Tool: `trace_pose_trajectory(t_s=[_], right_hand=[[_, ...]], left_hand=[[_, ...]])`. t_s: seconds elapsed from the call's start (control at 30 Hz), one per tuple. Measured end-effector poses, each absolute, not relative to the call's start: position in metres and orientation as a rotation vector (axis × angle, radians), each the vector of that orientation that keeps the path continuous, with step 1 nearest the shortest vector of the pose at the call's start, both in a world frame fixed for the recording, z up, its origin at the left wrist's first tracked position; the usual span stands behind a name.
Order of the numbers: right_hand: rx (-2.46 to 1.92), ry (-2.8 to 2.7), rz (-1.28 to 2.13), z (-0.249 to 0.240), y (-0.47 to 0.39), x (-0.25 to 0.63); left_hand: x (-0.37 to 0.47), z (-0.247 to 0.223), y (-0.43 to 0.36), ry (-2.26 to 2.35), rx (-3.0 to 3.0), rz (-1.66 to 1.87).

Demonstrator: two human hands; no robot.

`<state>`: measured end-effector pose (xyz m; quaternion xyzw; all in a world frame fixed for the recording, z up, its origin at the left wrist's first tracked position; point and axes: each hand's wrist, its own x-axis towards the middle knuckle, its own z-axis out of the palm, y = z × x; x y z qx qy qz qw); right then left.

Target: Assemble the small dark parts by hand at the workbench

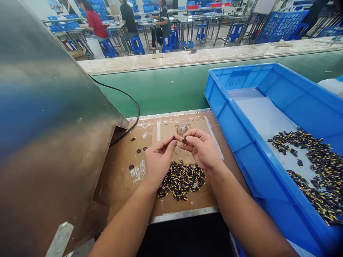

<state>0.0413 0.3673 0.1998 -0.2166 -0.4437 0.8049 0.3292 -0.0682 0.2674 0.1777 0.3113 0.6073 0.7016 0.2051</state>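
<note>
Over the brown work board (118, 192), my left hand (159, 157) and my right hand (200, 148) come close together. The fingertips of my right hand pinch a small black part (183, 140). My left thumb and forefinger are pressed together on something small and dark, mostly hidden by the fingers. Just below my hands lies a pile of small black-and-yellow parts (182, 180). Behind my hands a small clear round piece (182, 128) sits on the board. Left of my left hand are several dark discs (131, 167) and a single black-and-yellow part (133, 139).
A large blue crate (227, 117) stands at the right, with many black-and-yellow parts (321, 164) inside. A slanted metal housing (53, 125) fills the left, with a black cable (138, 107) beside it. Beyond runs a green belt (160, 89). People sit at tables farther back.
</note>
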Motion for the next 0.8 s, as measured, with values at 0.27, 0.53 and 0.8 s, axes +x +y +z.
trace_pose_trajectory(t_s=[0.27,0.53,0.8], right_hand=[[-0.594,-1.392,1.616,0.195,0.357,0.038],[-0.511,-1.628,1.466,0.200,0.344,0.039],[-0.397,-1.724,1.210,0.199,0.336,0.040]], left_hand=[[-0.074,0.179,0.268,1.104,0.376,2.118],[-0.078,0.184,0.262,0.917,0.230,2.048],[-0.076,0.190,0.262,0.971,0.347,2.118]])
